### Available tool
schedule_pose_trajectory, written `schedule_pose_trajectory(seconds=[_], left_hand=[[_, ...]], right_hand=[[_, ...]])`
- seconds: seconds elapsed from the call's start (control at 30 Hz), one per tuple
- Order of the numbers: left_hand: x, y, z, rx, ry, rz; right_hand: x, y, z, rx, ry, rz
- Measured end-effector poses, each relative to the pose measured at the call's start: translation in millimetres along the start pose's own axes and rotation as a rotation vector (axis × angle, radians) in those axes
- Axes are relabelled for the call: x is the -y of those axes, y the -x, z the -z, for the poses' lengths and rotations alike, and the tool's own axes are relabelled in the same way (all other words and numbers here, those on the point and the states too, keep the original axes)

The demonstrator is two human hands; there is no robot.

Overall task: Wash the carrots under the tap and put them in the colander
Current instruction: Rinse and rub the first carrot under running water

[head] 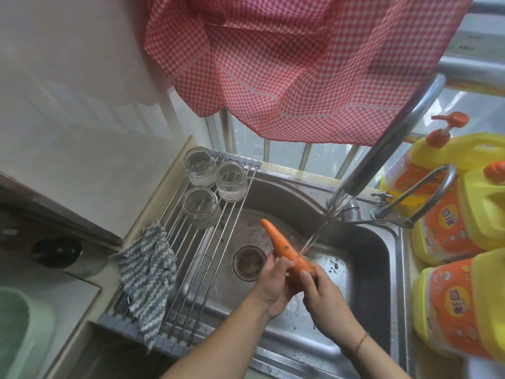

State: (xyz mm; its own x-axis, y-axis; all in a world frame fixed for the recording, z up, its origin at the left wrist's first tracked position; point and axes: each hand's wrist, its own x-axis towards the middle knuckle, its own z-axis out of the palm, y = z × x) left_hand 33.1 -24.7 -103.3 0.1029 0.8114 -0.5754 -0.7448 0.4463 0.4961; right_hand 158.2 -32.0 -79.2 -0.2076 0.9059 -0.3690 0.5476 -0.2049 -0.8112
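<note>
Both our forearms reach in from the bottom edge over the steel sink, and our two hands share one carrot. Our left hand wraps the carrot's middle, fingers curled round it from the left with the thumb laid across its top. Our right hand grips the thick end, fingers closed round it, and a thin bracelet sits on that wrist. We hold the carrot above the basin, tilted, its pointed tip aimed up and away to the left, above the round drain. Water from the tap falls in a slanting stream and strikes the carrot just beyond our fingers.

Over the left part of the sink lies a roll-up wire rack. Three clear glass jars stand at its far end, close together, and a blue-and-white knitted cloth is draped over its left edge. Yellow detergent bottles with orange labels crowd the counter right of the sink. A red checked cloth hangs overhead. At the far left edge we see part of a pale green rounded thing, blurred; we cannot tell what it is
</note>
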Motion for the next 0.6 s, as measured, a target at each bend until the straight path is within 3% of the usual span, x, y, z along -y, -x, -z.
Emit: schedule_pose_trajectory(seconds=[0.13, 0.43, 0.6], left_hand=[[3.0, -3.0, 0.2, -0.065, -0.003, -0.031], [1.5, -7.7, 15.1, -0.126, 0.016, 0.15], [-1.0, -11.1, 15.7, -0.14, -0.059, 0.108]], right_hand=[[3.6, 1.9, -3.2, 0.019, 0.024, 0.028], [-1.3, 4.1, -6.5, 0.031, 0.0, -0.027], [3.3, 10.5, -2.9, 0.044, 0.057, 0.008]])
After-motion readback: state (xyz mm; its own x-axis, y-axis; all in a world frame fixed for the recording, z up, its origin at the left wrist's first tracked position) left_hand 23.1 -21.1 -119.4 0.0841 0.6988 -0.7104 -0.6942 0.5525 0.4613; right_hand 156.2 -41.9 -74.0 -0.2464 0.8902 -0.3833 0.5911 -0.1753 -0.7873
